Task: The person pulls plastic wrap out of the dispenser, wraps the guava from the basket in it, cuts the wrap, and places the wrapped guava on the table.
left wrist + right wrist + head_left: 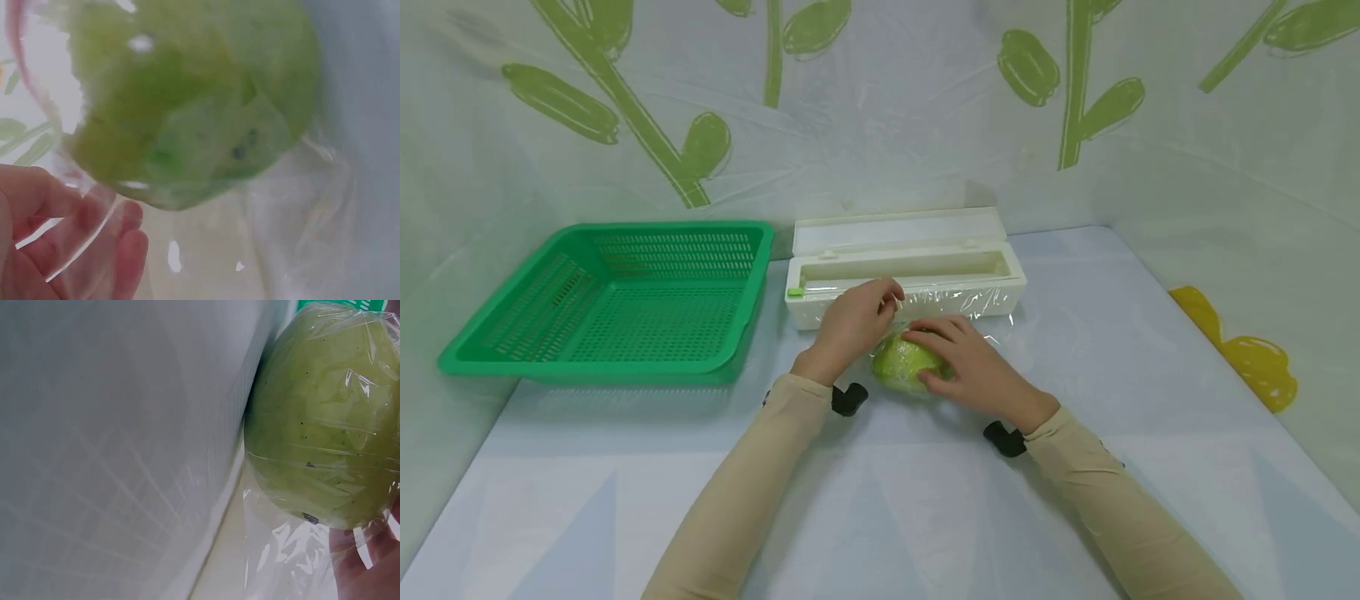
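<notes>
A round green fruit covered in clear cling film lies on the table, and dark specks mark its skin in the right wrist view. My right hand grips it from the right, fingers curved over the top and thumb on the near side. Just behind the fruit, my left hand has its fingers bent at the film. In the left wrist view, film stretches over those fingers and around the fruit; a firm pinch is hard to make out. More film runs toward the white wrap dispenser, whose lid stands raised.
A green plastic basket with slotted sides stands on the left. The dispenser has a small green slider at its left end. A pale cloth covers the table, and a leaf-printed sheet hangs behind.
</notes>
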Motion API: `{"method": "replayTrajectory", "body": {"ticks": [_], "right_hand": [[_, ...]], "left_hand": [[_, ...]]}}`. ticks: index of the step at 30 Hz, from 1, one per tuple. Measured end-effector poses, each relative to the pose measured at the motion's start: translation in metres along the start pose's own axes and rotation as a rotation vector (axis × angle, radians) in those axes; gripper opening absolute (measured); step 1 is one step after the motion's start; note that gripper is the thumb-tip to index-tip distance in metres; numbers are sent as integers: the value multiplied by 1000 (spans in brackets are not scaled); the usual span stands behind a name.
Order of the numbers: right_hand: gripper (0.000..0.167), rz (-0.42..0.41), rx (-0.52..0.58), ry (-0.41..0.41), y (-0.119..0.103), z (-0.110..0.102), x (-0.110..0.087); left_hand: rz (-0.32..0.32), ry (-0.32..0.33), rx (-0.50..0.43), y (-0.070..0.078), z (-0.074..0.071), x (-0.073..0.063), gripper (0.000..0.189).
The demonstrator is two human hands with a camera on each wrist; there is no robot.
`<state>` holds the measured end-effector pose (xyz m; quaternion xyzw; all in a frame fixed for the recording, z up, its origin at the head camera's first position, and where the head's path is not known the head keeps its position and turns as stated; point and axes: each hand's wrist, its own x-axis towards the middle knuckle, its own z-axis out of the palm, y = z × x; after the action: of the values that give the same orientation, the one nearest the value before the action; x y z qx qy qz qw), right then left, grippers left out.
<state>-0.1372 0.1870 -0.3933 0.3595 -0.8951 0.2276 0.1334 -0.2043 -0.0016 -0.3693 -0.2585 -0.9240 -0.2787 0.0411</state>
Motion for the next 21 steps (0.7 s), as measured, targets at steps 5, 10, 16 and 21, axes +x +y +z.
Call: {"method": "replayTrajectory", "body": {"ticks": [5,10,16,21], "right_hand": [[46,-4,6,9,-1,0,-1],[46,7,8,-1,0,0,-1],[48,51,18,-16,3,1,-2],[48,44,43,-5,5,1,-2]], "left_hand": [[-8,36,-109,0,-3,-7,19],[-11,58,-178,1,-3,-13,19],[-26,119,-259,-1,5,-20,27],[29,208,-126,-2,12,-28,21]]}}
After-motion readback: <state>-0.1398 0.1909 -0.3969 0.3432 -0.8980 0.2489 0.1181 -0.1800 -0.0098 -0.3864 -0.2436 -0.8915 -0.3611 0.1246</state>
